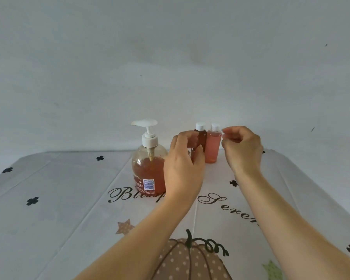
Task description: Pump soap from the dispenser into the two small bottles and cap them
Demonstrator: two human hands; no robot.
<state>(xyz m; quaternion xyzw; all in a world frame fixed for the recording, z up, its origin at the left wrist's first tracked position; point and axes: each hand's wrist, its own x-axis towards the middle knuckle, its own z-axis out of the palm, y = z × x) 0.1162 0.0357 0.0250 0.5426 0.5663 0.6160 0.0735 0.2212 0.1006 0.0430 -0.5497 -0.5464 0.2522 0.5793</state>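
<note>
Presently: pump soap dispenser [150, 168] upright on worktop [59, 199], just left of frame centre. Clear round body, roughly half full of orange-red soap. White pump head [144, 123] raised, nozzle toward frame left. Barcode label facing camera.

Two small bottles upright side by side at frame centre, right of dispenser, near far edge of worktop. Brown-red bottle [202, 136] on the left, pink bottle [213, 148] on the right, touching or very nearly so. Both filled close to the shoulder. Brown bottle's cap [200, 126] and pink bottle's cap [215, 127] both white, both seated on their necks.

Left hand [183, 166] between dispenser and brown-red bottle, back of hand to camera, fingers curved at bottle's left side, thumb across its lower front. Lower part of that bottle hidden behind hand. Actual contact or grip: cannot tell, edges blurred.

Right hand [241, 148] just right of pink bottle, fingers loosely curled, fingertips level with its cap and just beside it, nothing held. Hands apart, one on each side of the bottle pair.

Worktop under white printed tablecloth: black script lettering, small black flowers, dotted pumpkin print [186, 257] at lower centre. Plain pale wall [170, 57] behind.
</note>
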